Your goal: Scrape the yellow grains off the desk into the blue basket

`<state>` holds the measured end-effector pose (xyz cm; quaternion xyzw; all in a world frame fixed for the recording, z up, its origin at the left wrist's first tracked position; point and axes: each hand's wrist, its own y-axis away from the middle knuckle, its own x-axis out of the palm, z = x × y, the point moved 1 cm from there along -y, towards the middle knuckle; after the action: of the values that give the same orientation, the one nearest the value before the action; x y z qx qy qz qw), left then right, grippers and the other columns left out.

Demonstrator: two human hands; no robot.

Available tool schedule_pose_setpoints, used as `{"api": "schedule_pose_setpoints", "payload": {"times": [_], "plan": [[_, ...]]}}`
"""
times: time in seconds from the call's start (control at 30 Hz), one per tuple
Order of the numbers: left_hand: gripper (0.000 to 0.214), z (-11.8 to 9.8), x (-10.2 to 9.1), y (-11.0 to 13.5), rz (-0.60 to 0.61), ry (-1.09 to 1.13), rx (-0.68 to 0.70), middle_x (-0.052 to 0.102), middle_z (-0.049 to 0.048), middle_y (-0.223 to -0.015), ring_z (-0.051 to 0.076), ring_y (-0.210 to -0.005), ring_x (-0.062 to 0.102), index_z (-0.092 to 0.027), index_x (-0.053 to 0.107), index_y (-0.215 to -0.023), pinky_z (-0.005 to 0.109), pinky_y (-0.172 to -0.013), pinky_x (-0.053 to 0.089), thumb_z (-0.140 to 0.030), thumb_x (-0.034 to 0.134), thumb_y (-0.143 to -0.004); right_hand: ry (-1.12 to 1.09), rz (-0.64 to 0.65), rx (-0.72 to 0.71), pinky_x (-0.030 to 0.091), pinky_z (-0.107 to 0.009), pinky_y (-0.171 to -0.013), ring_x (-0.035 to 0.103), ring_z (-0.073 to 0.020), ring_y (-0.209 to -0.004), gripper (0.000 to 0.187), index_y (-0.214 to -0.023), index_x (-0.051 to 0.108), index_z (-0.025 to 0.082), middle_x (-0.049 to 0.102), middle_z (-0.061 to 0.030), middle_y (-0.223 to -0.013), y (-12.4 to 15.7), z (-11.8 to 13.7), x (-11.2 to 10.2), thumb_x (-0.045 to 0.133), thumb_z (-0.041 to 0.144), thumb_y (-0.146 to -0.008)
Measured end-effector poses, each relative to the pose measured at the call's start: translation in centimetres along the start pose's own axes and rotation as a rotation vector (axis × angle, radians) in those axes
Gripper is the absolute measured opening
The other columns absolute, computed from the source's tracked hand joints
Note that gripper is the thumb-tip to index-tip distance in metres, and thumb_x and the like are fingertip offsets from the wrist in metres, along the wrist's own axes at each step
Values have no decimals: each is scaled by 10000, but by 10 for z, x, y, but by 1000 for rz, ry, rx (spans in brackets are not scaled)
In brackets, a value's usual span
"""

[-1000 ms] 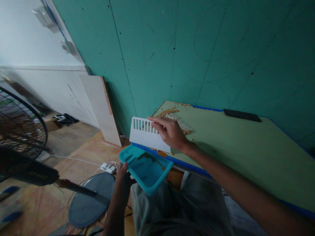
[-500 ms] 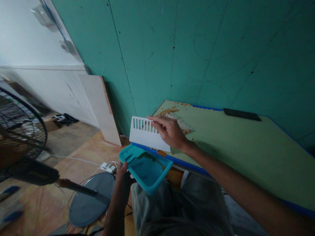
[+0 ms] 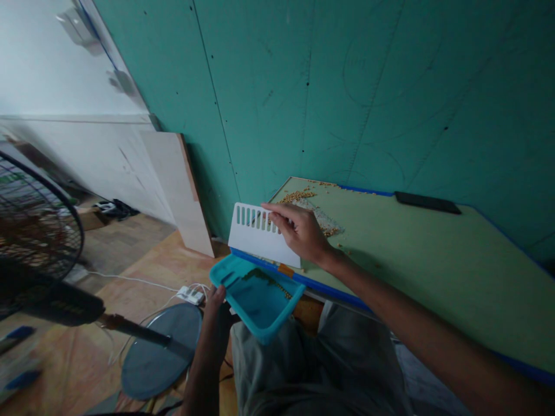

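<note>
My left hand [image 3: 215,301] grips the left rim of a turquoise plastic tray [image 3: 264,332], its thumb over the edge and the other fingers hidden beneath. Inside the tray lies a thin line of small yellow beans [image 3: 282,290]. The tray sits tilted just under the table's blue front edge. My right hand [image 3: 301,231] is closed on the top of a white slotted plastic panel [image 3: 260,245], which stands on edge along the table's front rim. Behind the panel, more beans [image 3: 299,196] are scattered round a pile of whitish grains [image 3: 323,218] on the pale green table [image 3: 416,260].
A black flat object [image 3: 427,202] lies at the table's back edge by the green wall [image 3: 347,86]. On the left stand a fan [image 3: 39,231] with a round base [image 3: 162,352], a power strip [image 3: 191,294] with cords, and a leaning board [image 3: 177,190].
The white panel's top has tipped very slightly, with my right hand on it. The tray and my left hand stay almost where they were.
</note>
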<state>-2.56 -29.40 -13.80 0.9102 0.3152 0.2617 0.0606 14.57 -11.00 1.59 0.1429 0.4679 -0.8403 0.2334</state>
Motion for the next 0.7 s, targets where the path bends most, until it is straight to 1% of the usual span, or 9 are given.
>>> {"api": "schedule_pose_setpoints", "payload": {"times": [0.1, 0.23, 0.37, 0.43, 0.6, 0.7], "plan": [[784, 2, 0, -3, -2, -12, 16, 781, 138, -1309, 419, -1251, 713, -299, 616, -1488, 608, -993, 603, -628, 810, -803, 4, -9, 11, 566, -356, -853, 746, -205, -961, 360, -1328, 778, 253, 817, -75, -1168, 0, -2, 1, 517, 317, -1088], [797, 4, -3, -6, -10, -10, -8, 785, 143, -1295, 421, -1239, 722, -285, 614, -1469, 589, -970, 613, -654, 810, -791, -2, -10, -20, 559, -352, -850, 743, -201, -953, 357, -1315, 784, 238, 817, -80, -1161, 0, -2, 2, 516, 304, -1087], [773, 7, -5, -8, -37, -6, -5, 788, 139, -1293, 430, -1248, 715, -315, 611, -1480, 609, -965, 606, -651, 795, -809, 5, 1, -5, 557, -347, -830, 738, -199, -927, 359, -1328, 778, 249, 815, -76, -1141, 1, -1, 2, 518, 311, -1088], [769, 7, -5, -8, -33, -8, 6, 782, 137, -1315, 430, -1265, 706, -327, 613, -1482, 611, -971, 604, -650, 792, -807, 11, 4, 2, 557, -348, -828, 737, -201, -927, 361, -1334, 775, 254, 814, -75, -1138, 1, -1, 2, 518, 314, -1088], [743, 3, -2, -7, -11, -8, 2, 778, 156, -1321, 442, -1304, 686, -279, 669, -1408, 599, -986, 602, -660, 806, -785, 8, -2, -12, 555, -342, -833, 737, -198, -928, 358, -1331, 776, 244, 813, -77, -1144, 2, -1, 3, 517, 305, -1091], [733, 0, 0, -4, 4, -6, 0, 779, 159, -1321, 445, -1319, 677, -274, 679, -1397, 590, -1005, 597, -638, 823, -777, 10, 6, 1, 559, -341, -820, 736, -197, -918, 362, -1339, 772, 252, 812, -75, -1144, 2, 0, 3, 516, 312, -1091]]}}
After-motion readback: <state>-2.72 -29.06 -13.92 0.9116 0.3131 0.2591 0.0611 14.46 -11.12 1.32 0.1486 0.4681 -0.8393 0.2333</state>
